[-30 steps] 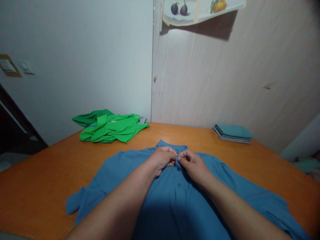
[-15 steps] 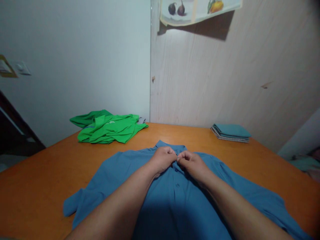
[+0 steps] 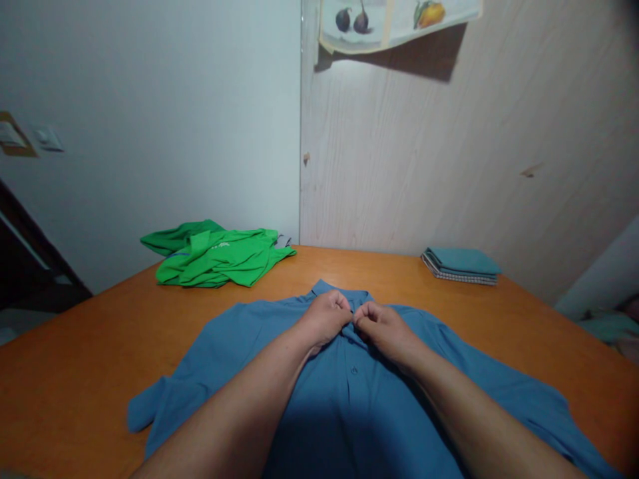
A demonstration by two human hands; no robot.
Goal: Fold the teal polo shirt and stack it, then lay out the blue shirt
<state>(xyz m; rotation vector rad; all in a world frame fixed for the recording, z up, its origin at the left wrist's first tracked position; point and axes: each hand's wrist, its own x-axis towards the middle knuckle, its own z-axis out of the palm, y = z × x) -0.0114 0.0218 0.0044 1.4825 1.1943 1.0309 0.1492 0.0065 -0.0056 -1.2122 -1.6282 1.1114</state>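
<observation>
A blue button-up shirt (image 3: 319, 406) lies spread face up on the table, its collar (image 3: 344, 291) pointing away from me. My left hand (image 3: 327, 318) pinches the front placket just below the collar. Close beside it, my right hand (image 3: 382, 327) is closed in a pinch on the other side of the same spot, the fingertips of both hands nearly touching. The fingers hide whatever button or buttonhole sits between them. Lower on the placket a button (image 3: 354, 370) shows.
On the orange-brown table (image 3: 90, 359), a crumpled green shirt (image 3: 219, 256) lies at the back left. A stack of folded cloths (image 3: 462, 265) sits at the back right. Behind the table stands a wall with a fruit picture (image 3: 394, 26).
Both hands stay at the same place on the placket, with only slight finger movement. The shirt and the other clothes have not moved.
</observation>
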